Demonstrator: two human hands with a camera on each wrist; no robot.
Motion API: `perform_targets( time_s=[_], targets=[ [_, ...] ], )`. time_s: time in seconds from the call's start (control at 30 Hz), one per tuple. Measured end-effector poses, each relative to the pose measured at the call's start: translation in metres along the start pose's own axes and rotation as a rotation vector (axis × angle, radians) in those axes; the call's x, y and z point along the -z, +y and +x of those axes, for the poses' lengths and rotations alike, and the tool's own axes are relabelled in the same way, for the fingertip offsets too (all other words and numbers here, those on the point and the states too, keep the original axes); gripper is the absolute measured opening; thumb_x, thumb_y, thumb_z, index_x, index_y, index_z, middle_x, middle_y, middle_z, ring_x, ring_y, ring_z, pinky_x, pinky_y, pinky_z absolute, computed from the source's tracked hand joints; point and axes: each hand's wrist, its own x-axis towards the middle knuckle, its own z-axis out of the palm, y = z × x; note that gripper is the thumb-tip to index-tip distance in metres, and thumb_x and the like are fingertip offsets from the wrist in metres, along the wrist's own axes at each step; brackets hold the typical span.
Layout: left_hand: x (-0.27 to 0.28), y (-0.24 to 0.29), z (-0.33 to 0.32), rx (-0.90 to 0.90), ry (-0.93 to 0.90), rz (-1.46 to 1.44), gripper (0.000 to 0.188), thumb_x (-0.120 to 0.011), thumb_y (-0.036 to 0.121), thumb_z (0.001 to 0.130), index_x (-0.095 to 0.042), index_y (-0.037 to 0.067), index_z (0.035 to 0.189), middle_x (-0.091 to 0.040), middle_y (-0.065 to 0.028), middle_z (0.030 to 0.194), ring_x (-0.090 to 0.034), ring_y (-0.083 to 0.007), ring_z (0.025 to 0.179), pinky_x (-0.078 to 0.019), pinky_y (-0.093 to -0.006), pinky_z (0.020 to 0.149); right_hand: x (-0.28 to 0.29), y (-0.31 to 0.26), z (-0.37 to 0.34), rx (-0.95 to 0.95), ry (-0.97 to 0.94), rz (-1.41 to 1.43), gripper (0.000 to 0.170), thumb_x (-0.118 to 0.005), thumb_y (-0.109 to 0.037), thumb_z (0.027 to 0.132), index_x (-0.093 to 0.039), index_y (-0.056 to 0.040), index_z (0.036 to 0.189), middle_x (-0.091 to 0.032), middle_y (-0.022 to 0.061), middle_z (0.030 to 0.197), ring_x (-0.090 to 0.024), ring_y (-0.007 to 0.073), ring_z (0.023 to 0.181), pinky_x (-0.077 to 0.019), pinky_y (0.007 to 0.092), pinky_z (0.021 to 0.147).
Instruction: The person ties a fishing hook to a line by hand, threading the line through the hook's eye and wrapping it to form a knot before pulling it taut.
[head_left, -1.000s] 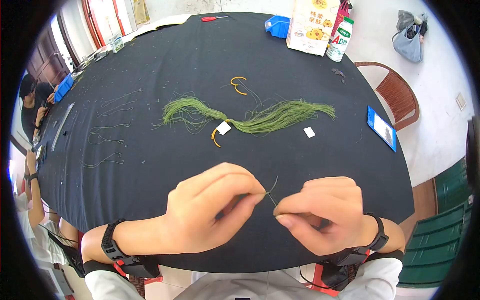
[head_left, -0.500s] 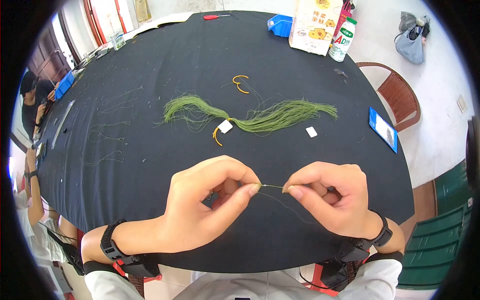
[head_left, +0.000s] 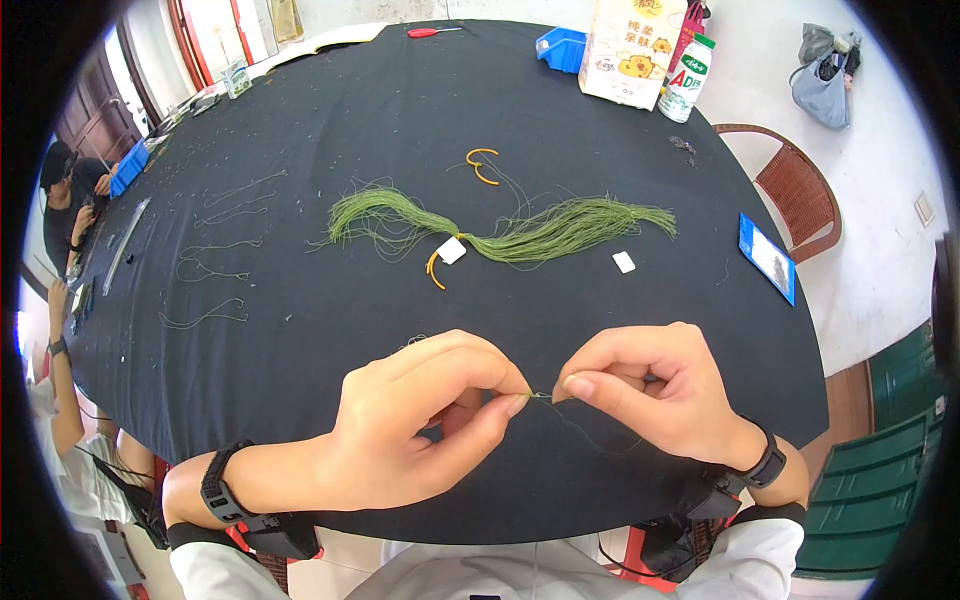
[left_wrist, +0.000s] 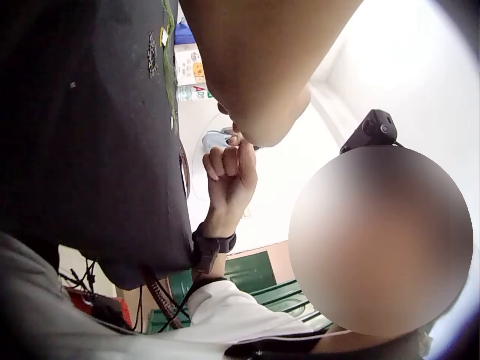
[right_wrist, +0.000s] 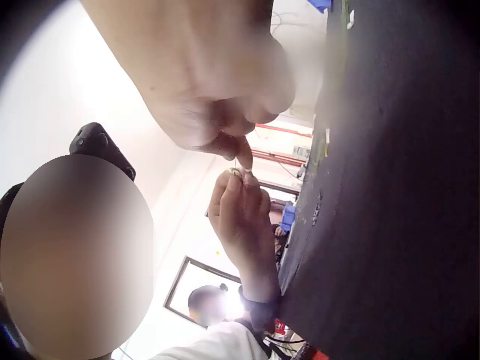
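In the head view, my left hand (head_left: pixel 425 415) pinches a thin green thread (head_left: pixel 541 396) between thumb and index fingertip. A small loop or knot shows in the short stretch between the two hands. My right hand (head_left: pixel 655 390) pinches the other side of it, its fingertips close to the left ones. A loose tail of the thread curves below the right hand. Both wrist views show the hands meeting fingertip to fingertip. Beyond them lies a long bundle of green threads (head_left: pixel 560 232), tied at its middle with a yellow tie and a white tag (head_left: pixel 452 250).
Separate looped threads (head_left: pixel 205 315) lie at the left on the black tablecloth (head_left: pixel 330 130). Yellow curved pieces (head_left: pixel 484 168) and a white square (head_left: pixel 624 262) lie near the bundle. A blue packet (head_left: pixel 768 260) is at the right edge; a bottle (head_left: pixel 686 80) stands behind.
A second ago a short thread end stuck up between the hands. Half a second ago the thread was stretched straight; now the fingertips are closer together and lower, with a small loop between them.
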Motion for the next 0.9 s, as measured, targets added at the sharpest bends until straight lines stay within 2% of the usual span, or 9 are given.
perform_targets(
  time_s=[0.1,0.27,0.37,0.47,0.57,0.67,0.77,0.8,0.9],
  targets=[
    [0.002,0.001,-0.002,0.023,0.0,0.017,0.016,-0.063,-0.01,0.076,-0.062,-0.001,0.089,-0.061,-0.0083,0.086,-0.046,-0.0043,0.056,-0.0352,-0.0183,0.047,0.001,0.0,0.0,0.01,0.056,-0.012,0.009,-0.061,-0.009,0.089,-0.065,-0.0008,0.09,-0.042,-0.0082,0.05,-0.028,-0.0018,0.046,-0.0191,0.0205,0.043],
    [0.003,-0.002,0.0,-0.003,0.03,0.067,0.016,-0.062,-0.01,0.075,-0.062,-0.002,0.089,-0.06,-0.0091,0.086,-0.045,-0.0045,0.055,-0.0348,-0.0184,0.047,0.0,0.001,-0.002,0.127,0.143,-0.171,0.007,-0.065,-0.01,0.085,-0.066,-0.0038,0.089,-0.034,-0.0071,0.044,-0.025,0.0006,0.042,-0.0185,0.0222,0.042],
    [0.004,-0.002,-0.001,-0.004,0.031,0.061,0.015,-0.062,-0.01,0.076,-0.061,-0.003,0.089,-0.06,-0.0093,0.087,-0.045,-0.0047,0.055,-0.0351,-0.0187,0.048,-0.002,-0.002,0.0,0.175,0.13,-0.299,0.008,-0.068,-0.011,0.082,-0.067,-0.005,0.088,-0.031,-0.0042,0.043,-0.024,0.0025,0.04,-0.0186,0.0238,0.041],
    [0.004,0.001,-0.001,0.013,0.018,0.052,0.015,-0.061,-0.011,0.076,-0.061,-0.003,0.089,-0.06,-0.0094,0.087,-0.045,-0.0049,0.056,-0.0357,-0.0191,0.049,0.001,-0.003,0.003,0.149,0.097,-0.344,0.009,-0.069,-0.011,0.08,-0.067,-0.0052,0.086,-0.034,-0.0015,0.044,-0.027,0.0037,0.04,-0.0204,0.0246,0.041],
    [0.004,-0.001,-0.001,0.007,0.019,0.027,0.015,-0.061,-0.011,0.076,-0.061,-0.003,0.089,-0.06,-0.0095,0.087,-0.045,-0.0046,0.056,-0.0359,-0.0192,0.048,0.002,0.007,0.006,0.263,0.172,-0.379,0.007,-0.068,-0.01,0.08,-0.067,-0.0043,0.084,-0.04,-0.0009,0.046,-0.029,0.0042,0.04,-0.0225,0.0241,0.041],
    [0.003,-0.005,-0.002,0.002,0.023,0.014,0.016,-0.062,-0.011,0.076,-0.061,-0.002,0.089,-0.06,-0.0093,0.087,-0.045,-0.0041,0.056,-0.0358,-0.0189,0.048,0.008,0.002,0.002,0.113,0.119,-0.391,0.015,-0.067,-0.011,0.08,-0.066,-0.0042,0.094,-0.056,0.0034,0.064,-0.043,0.0068,0.048,-0.0336,0.0229,0.046],
    [0.004,-0.003,-0.001,0.0,0.002,0.053,0.017,-0.063,-0.01,0.075,-0.061,-0.002,0.089,-0.06,-0.0091,0.086,-0.045,-0.004,0.054,-0.0355,-0.0185,0.047,-0.005,0.008,0.009,0.239,0.316,-0.383,0.026,-0.067,-0.012,0.081,-0.062,-0.0041,0.106,-0.062,0.009,0.089,-0.057,0.0121,0.069,-0.0445,0.0242,0.057],
    [0.004,-0.002,0.0,-0.001,-0.009,0.073,0.017,-0.063,-0.01,0.075,-0.061,-0.002,0.089,-0.061,-0.009,0.086,-0.045,-0.0041,0.054,-0.0354,-0.0184,0.046,-0.008,0.0,0.009,0.199,0.329,-0.387,0.034,-0.067,-0.014,0.081,-0.058,-0.0032,0.113,-0.06,0.0126,0.105,-0.059,0.0209,0.093,-0.0488,0.0303,0.073],
    [0.003,0.001,0.001,-0.098,-0.023,0.123,0.018,-0.065,-0.01,0.074,-0.062,-0.001,0.09,-0.061,-0.0093,0.086,-0.047,-0.0047,0.053,-0.0361,-0.0184,0.044,-0.002,0.0,0.01,0.411,0.204,-0.502,0.031,-0.067,-0.015,0.081,-0.06,-0.0023,0.108,-0.061,0.0121,0.102,-0.058,0.0262,0.097,-0.0471,0.0343,0.08]
  ],
)
